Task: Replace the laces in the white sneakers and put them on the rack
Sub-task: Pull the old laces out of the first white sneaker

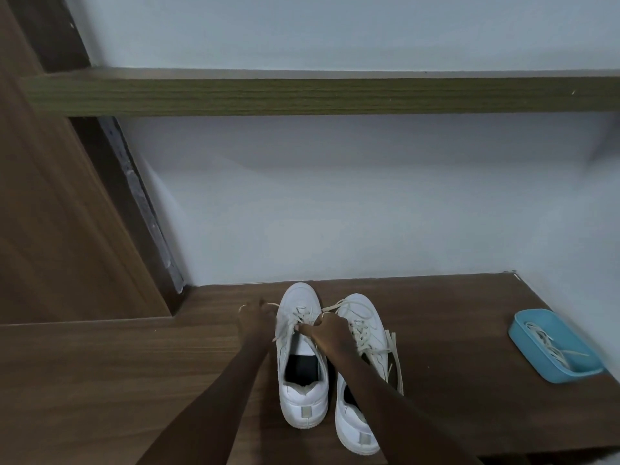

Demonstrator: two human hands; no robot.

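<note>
- Two white sneakers stand side by side on the wood surface, bottom centre of frame, toes to the wall.
- Sneaker 1 is on the left, partly laced, tongue area open.
- Sneaker 2 is just right of it, touching or nearly so; it is laced, and its loose ends trail down its right side.
- Left hand is left of sneaker 1's toe, fingers curled and pinching one end of the lace; it is blurred.
- Right hand is between the two sneakers, fingers curled and pinching the same lace at sneaker 1's eyelets.
- Right forearm crosses over sneaker 2 and hides its opening.
- Blue tray sits at right of frame, well apart from the sneakers, with spare laces inside.
- Wood shelf runs across the upper frame, above the sneakers.
- Dark wood panel fills the left edge.
</note>
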